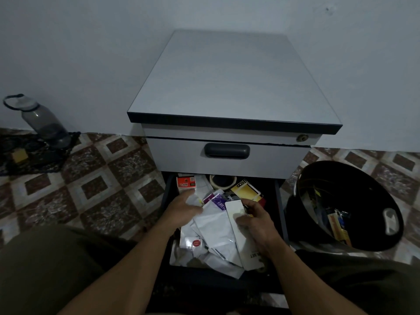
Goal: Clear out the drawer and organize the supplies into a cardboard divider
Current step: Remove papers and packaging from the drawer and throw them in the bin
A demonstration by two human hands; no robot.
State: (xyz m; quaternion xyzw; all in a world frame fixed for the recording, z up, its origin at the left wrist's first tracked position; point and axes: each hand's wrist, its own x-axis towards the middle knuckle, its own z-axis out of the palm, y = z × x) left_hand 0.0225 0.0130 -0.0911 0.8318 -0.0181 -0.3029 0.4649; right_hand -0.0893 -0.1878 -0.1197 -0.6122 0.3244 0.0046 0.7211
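Head view: we look down on both our forearms reaching forward into the open lower drawer (279,201) of a grey cabinet (229,87). Our left hand (184,208) lies palm down, fingers curled onto a crumpled white wrapper (193,199) near the drawer's back left; whether the grip has closed on it we cannot tell, as the fingertips are blurred. Our right hand (254,220) is turned slightly inward, thumb on top and fingers wrapped underneath, grasping a long white box (236,214) that tilts up toward the back of the drawer.

The drawer is full of supplies. White pouches (216,228) fill the middle and front, overlapping each other. A purple packet (217,202) shows just behind them, between our hands. A red and white pack (186,183) sits in the back left corner, a tape roll (222,181) at the back centre, and a yellow card (246,189) just right of the roll. A packet with a red sticker (196,242) lies at front left.

The upper drawer, with its dark handle (226,151), is shut. A black bin (345,208) stands on the tiled floor to the right of the drawer, with some items inside. A bottle (38,119) stands by the wall at far left. We cannot see a cardboard divider.
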